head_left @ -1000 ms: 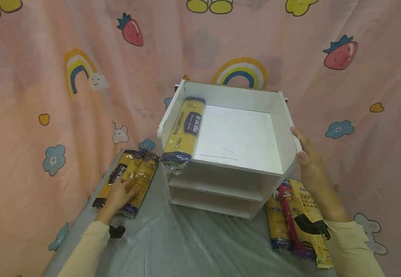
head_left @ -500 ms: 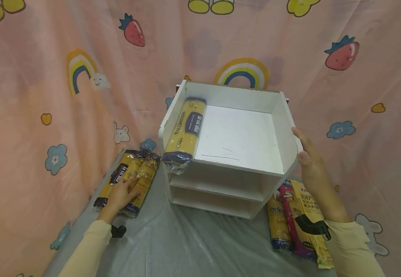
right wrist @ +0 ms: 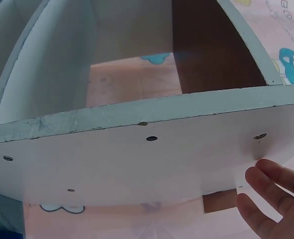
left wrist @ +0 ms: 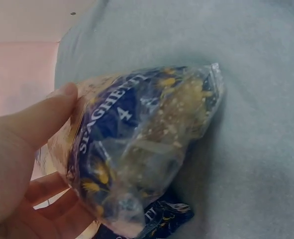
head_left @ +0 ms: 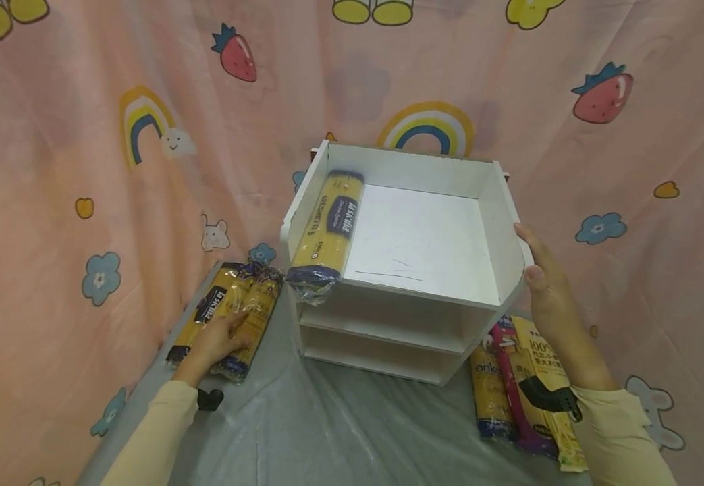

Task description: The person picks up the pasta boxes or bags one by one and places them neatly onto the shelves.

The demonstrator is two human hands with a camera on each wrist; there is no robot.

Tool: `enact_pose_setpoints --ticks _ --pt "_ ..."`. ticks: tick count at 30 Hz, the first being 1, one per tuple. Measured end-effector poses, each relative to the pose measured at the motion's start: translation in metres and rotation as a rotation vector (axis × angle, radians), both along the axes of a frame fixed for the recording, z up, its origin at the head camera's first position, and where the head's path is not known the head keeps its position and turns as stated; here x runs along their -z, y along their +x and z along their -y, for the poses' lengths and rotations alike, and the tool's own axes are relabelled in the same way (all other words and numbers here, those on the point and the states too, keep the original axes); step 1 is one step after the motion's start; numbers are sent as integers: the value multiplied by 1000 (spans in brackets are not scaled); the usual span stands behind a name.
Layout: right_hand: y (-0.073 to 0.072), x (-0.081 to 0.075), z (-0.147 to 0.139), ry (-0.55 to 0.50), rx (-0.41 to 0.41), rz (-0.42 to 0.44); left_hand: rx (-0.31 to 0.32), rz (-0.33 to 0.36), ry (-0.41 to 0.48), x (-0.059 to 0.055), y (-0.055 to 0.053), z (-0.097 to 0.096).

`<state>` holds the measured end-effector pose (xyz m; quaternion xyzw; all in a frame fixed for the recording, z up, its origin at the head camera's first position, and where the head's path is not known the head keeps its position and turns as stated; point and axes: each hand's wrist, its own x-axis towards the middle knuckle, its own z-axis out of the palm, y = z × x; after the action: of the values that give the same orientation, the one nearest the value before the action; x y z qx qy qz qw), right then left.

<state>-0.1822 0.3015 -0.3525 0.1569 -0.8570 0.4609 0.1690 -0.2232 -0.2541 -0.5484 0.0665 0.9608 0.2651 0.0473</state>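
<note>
At the left of the head view, two yellow spaghetti packs lie side by side on the grey cloth. My left hand [head_left: 213,343] reaches over them and grips the right-hand spaghetti pack [left wrist: 119,117]. In the left wrist view its thumb is on one side and fingers curl under the other; the blue end is labelled "Spaghetti 4". The other pack [head_left: 206,314] is partly hidden beneath. My right hand [head_left: 553,310] rests against the right side of the white shelf [head_left: 421,236], fingers extended, holding nothing. Another spaghetti pack [head_left: 327,226] lies along the left of the shelf's top.
Two lower compartments [head_left: 382,324] face forward under the shelf's top. Right of the shelf lie a yellow pasta pack [head_left: 493,391], a pink-edged pack [head_left: 524,405] and a pale yellow pack [head_left: 540,351], partly behind my right forearm. A pink patterned curtain [head_left: 291,81] hangs behind.
The head view has shifted very slightly, so everything appears a little further right. Both hands keep nearly the same places on the pack and the shelf.
</note>
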Motion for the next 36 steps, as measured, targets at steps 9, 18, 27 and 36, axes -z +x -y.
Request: enact_pose_setpoints --ticks 9,18,27,36 --pt "1 0 1 -10 2 -1 62 43 5 -1 -1 -1" --pt "0 1 0 -24 -7 9 109 104 59 1 -2 -2" --pt "1 -1 1 -23 -4 1 137 107 97 4 -2 -2" --pt "1 0 1 -45 -20 3 182 111 87 0 -3 -1"
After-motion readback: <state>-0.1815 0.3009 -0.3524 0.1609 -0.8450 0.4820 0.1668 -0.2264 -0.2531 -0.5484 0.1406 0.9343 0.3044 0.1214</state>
